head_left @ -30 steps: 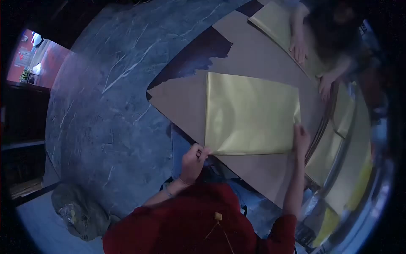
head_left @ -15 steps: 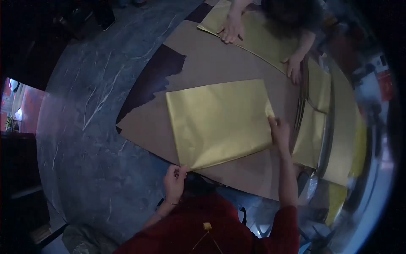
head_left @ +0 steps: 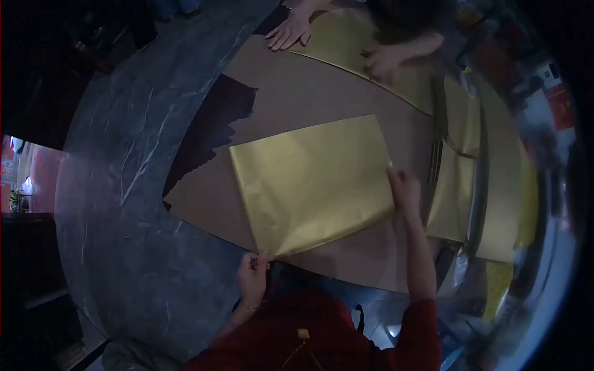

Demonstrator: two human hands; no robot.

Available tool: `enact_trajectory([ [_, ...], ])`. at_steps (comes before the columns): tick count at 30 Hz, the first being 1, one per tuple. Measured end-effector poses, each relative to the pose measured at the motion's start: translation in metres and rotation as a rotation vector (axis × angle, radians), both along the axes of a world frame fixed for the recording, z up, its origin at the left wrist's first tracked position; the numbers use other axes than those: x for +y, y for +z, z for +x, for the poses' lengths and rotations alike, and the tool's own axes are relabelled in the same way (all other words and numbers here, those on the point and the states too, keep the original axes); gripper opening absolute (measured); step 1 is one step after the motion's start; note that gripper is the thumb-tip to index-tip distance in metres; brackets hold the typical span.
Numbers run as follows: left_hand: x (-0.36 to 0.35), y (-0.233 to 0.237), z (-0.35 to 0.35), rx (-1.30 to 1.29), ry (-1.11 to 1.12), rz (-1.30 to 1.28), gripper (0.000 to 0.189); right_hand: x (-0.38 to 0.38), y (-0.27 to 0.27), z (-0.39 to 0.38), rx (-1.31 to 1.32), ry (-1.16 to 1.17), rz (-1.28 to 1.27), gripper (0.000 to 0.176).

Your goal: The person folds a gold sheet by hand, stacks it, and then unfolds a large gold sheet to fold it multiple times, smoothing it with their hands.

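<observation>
A folded gold paper sheet (head_left: 315,179) lies in front of me on a brown cardboard-like surface (head_left: 346,99). My left hand (head_left: 252,277) pinches its near left corner, fingers closed. At its right edge, my right hand (head_left: 405,190) is closed around the side of the sheet, with the thumb and fingertips partly hidden. Light creases run across the gold face near the left corner.
Across the table, another person's hands (head_left: 291,31) press on a second gold sheet (head_left: 340,40). More gold sheets (head_left: 455,198) hang or lie at the right. A dark torn patch (head_left: 210,123) marks the table's left side, beside a grey marbled floor (head_left: 124,247).
The gold sheet and my hands shift slightly left in view, as does the table. One of the other person's hands slides left along the far sheet; their other hand moves left and curls.
</observation>
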State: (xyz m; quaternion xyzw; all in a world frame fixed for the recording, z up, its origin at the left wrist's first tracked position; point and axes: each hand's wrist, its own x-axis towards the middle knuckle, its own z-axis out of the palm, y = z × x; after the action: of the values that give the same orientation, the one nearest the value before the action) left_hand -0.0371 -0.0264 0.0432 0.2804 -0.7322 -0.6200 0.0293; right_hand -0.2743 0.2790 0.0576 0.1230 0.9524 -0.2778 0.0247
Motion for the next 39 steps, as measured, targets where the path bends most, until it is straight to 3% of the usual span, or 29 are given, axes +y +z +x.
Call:
enact_trajectory([
  [7,0.001,-0.003,0.001,0.009,0.042,0.077,0.026,-0.005,0.002,0.001,-0.007,-0.028,0.012,0.044],
  [10,0.001,-0.007,0.002,-0.004,0.029,-0.047,0.027,-0.006,0.006,0.001,-0.010,-0.021,0.090,0.045],
  [13,0.002,-0.007,0.001,-0.013,0.067,0.053,0.027,-0.012,0.013,0.003,-0.027,-0.031,0.097,0.045],
  [19,0.001,0.002,0.000,-0.074,0.004,-0.080,0.030,-0.007,0.005,0.001,0.009,0.009,0.149,0.045],
  [22,0.003,-0.003,0.000,-0.077,0.035,-0.025,0.030,0.000,-0.004,-0.002,0.040,0.047,0.123,0.050],
  [23,0.003,-0.007,0.001,-0.086,0.064,-0.031,0.030,-0.004,0.004,-0.002,-0.073,0.035,0.127,0.051],
  [30,0.001,-0.013,0.004,-0.072,0.085,0.080,0.030,0.004,-0.010,-0.004,0.022,0.065,0.003,0.048],
  [35,-0.003,-0.009,0.006,-0.053,0.028,0.064,0.033,0.008,-0.014,-0.007,-0.002,0.080,0.134,0.052],
  [39,-0.001,-0.013,0.006,-0.053,0.106,0.133,0.032,0.005,-0.011,-0.007,-0.002,0.059,0.152,0.053],
])
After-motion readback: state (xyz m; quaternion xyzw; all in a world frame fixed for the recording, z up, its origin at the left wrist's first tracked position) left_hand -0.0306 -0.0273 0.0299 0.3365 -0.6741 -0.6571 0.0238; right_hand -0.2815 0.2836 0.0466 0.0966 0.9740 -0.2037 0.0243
